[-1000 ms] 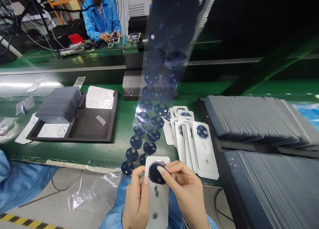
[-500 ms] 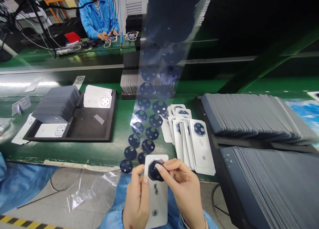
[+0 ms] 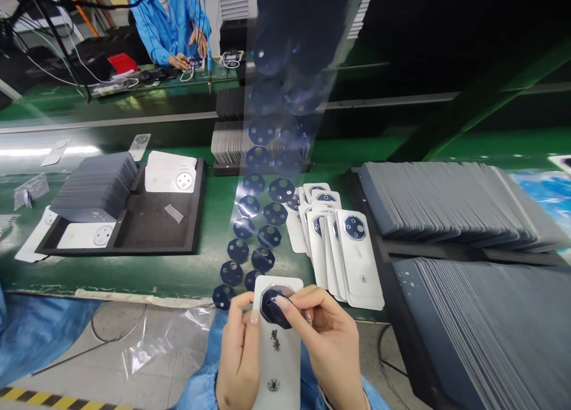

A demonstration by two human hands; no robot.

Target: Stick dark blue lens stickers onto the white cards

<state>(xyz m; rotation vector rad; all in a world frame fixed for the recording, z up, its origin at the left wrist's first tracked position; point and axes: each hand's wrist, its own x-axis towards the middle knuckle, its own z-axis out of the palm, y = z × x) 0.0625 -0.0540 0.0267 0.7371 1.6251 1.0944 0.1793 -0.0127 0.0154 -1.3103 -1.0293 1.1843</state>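
Note:
My left hand (image 3: 239, 350) grips the left edge of a white phone back cover (image 3: 279, 362), which has dark lettering and a round emblem on its face. At its top end, a dark octagonal sticker (image 3: 275, 306) with round holes covers most of the silver-edged camera area. My right hand (image 3: 325, 338) is closed, its thumb and fingertips pinching the sticker's right side; the fingers hide that edge. Just beyond the cover, a clear film strip (image 3: 238, 231) carries two rows of similar dark stickers. Overlapping white covers with dark camera areas (image 3: 357, 267) lie to the right.
At left, a black divided tray (image 3: 156, 250) holds grey sheets and white covers. Large trays of stacked grey covers (image 3: 450, 207) stand at right. Another stack (image 3: 229, 142) sits behind the film. A co-worker in blue (image 3: 167, 29) works across the bench (image 3: 178, 273).
The cover in my hands has shifted slightly left in view, with my right fingers still at the sticker. The co-worker's hand has risen. The whole view has moved a little.

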